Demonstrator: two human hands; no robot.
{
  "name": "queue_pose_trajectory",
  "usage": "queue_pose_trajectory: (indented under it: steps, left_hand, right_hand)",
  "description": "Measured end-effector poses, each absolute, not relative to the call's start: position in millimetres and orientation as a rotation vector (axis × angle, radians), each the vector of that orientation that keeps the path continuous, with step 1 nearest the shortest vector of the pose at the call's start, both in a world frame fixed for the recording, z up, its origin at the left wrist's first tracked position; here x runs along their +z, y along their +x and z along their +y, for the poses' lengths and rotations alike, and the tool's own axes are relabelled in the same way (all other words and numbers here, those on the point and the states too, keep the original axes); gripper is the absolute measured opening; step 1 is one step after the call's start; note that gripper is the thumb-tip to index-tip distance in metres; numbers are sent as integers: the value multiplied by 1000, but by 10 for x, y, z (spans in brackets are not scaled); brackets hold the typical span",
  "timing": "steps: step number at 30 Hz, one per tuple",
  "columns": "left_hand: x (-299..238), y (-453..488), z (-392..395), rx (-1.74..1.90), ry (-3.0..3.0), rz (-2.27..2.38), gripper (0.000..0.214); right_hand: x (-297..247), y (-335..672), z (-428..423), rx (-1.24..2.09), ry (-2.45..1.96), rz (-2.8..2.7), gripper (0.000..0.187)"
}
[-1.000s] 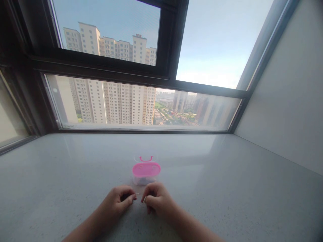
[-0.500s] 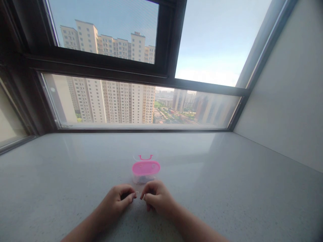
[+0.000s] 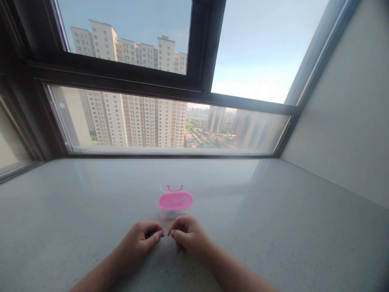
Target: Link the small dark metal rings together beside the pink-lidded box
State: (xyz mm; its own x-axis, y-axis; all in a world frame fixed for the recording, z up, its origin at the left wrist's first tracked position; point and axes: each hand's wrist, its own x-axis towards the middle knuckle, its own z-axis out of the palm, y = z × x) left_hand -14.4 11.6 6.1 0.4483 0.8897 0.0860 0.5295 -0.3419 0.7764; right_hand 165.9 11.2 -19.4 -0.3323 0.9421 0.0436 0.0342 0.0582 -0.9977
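Over the near part of the pale sill, my left hand is closed in a pinch. A thin whitish strand sticks out from its fingertips, too small to identify. Facing it, thumb and index finger of my right hand are pressed together on a tiny pale piece. Only a narrow gap lies between the fingertips; whether the two pale bits are one thing I cannot tell. Just beyond the hands stands a clear plastic box with a pink rim. Its lower front is partly covered by my right hand, and its contents are blurred.
The speckled pale sill runs back to a dark window frame. A pink handle shows behind the box's pink rim. A white wall bounds the right side. Tall buildings stand outside the glass.
My right fingertips have shifted very slightly left, towards the left ones. The whole view has tilted down a little; both hands keep their pinch.
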Motion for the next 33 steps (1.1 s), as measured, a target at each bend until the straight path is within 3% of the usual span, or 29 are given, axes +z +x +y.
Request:
queue_pose_trajectory:
  steps: [33]
  left_hand:
    - [56, -150, 127, 652, 2037, 1197, 28]
  right_hand:
    - [-179, 1654, 111, 1406, -1073, -1537, 10]
